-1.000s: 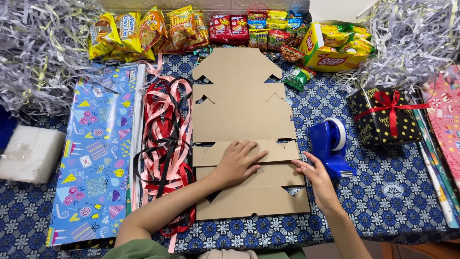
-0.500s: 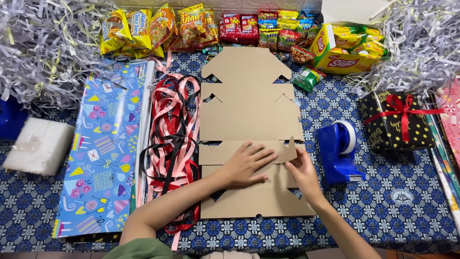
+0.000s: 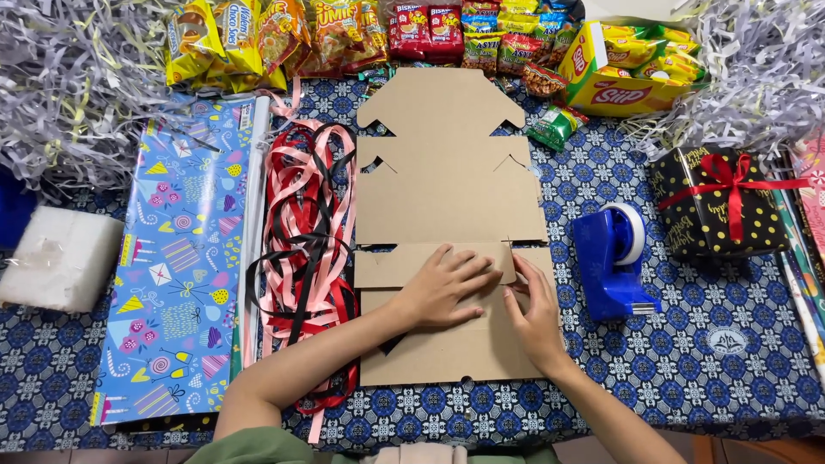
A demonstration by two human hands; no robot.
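The flat cardboard box blank is plain brown, on a desk clothed in blue with white floral tiles. The ribbons are red, pink and black; the tape dispenser is blue, and the gift box is black with gold dots.

Bright, even, diffuse light, apparently from overhead; no hard shadows. Soft, short shadows sit just under both hands on the flat cardboard. Mild glare on the glossy snack packets far beyond the hands and on the blue tape dispenser to their right. Focus sharp around the hands; slight wide-angle bending toward the frame edges.
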